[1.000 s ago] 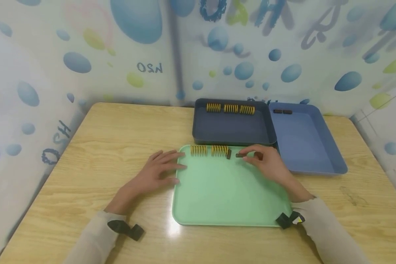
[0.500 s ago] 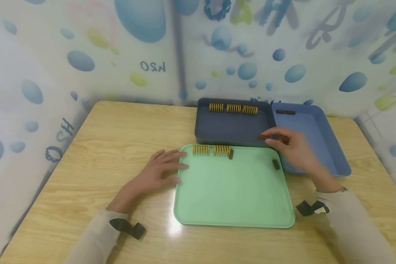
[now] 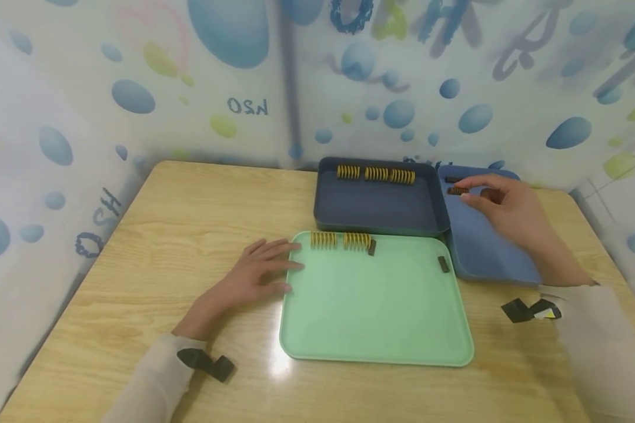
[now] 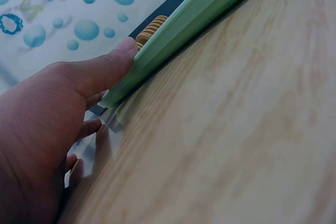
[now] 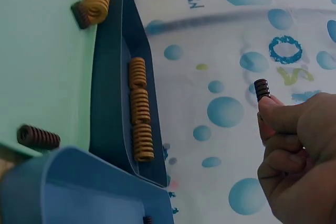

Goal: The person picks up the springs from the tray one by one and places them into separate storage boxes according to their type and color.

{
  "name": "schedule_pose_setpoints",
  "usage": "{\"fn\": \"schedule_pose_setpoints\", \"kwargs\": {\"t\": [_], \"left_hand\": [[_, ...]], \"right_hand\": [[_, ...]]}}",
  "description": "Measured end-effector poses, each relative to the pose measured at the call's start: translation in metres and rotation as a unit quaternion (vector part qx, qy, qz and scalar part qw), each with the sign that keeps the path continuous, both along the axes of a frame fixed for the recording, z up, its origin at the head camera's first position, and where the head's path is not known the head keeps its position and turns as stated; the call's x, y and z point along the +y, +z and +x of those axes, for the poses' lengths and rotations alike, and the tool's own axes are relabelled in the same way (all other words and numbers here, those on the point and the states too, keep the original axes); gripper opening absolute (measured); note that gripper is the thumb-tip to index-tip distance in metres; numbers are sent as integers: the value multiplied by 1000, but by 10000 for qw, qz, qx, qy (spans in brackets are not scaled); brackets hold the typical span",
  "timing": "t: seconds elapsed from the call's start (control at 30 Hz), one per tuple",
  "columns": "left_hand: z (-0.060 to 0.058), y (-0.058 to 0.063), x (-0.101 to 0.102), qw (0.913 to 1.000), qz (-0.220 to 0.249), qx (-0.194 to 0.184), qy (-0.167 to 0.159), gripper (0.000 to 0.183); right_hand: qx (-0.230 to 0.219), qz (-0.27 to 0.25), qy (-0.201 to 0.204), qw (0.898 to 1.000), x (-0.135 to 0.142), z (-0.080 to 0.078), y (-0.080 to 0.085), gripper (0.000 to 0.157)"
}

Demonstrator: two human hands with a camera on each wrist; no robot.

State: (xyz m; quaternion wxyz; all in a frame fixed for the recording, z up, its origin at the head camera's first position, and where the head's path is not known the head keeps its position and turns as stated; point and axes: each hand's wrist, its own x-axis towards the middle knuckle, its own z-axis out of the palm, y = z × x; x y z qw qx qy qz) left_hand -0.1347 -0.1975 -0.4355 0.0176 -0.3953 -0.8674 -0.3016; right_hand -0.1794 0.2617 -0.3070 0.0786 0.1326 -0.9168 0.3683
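Brown and stubby, a spring (image 3: 457,191) sits pinched between the thumb and forefinger of the right hand (image 3: 518,211), which I see in the head view over the far left part of the blue tray (image 3: 487,252). It pokes out ahead of the fingertips, on the side toward the dark tray (image 3: 378,205); I cannot tell how high it is. My right wrist view gives what the head camera mostly hides: the other fingers folded toward the palm, and one end of the spring standing free beyond the thumb.

For the left hand (image 3: 256,273), the head view shows me spread fingers at the left rim of the green tray (image 3: 376,311), gripping nothing. Only the left wrist camera shows me the outer side of that rim close up, with the thumb tip at its edge.

Two yellow springs (image 3: 357,240) lie along the green tray's far edge, with a second brown spring (image 3: 372,247) just beside one and a third brown spring (image 3: 443,264) near the right rim.
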Motion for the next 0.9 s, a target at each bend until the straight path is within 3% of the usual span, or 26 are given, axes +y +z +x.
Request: {"fn": "schedule_pose_setpoints", "kwargs": {"t": [0.53, 0.9], "left_hand": [[0, 0, -1, 10000, -64, -29, 38, 40], [0, -1, -1, 9999, -104, -6, 25, 41]], "right_hand": [[-503, 279, -614, 9965, 26, -42, 1, 33], [-677, 646, -571, 9940, 42, -72, -22, 35]]}}
